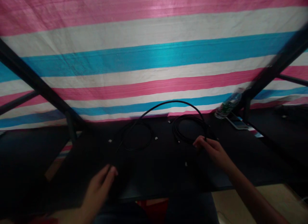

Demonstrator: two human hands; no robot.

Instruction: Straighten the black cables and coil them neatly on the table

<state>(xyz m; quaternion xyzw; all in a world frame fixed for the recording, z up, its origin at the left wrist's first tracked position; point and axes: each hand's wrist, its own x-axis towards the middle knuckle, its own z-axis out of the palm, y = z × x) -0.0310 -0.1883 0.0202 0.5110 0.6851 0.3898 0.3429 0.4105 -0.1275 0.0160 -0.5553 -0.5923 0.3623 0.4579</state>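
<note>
A black cable (176,101) arches up over the black table between my two hands. My right hand (211,148) pinches it at the right side of the arch, in front of a coiled black cable (175,129). Low on the left, my left hand (103,179) is closed at the other side of the arch; the cable runs down toward its fingertips, where it is dark and blurred. Behind the arch lies a looser loop of black cable (151,137) with light plug ends beside it.
At the back right a clear plastic bottle (227,107) leans by a phone (237,122). Dark metal bars (43,89) slope on both sides. A striped sheet (154,57) hangs behind the table (154,182). A small light piece (186,164) lies near the front.
</note>
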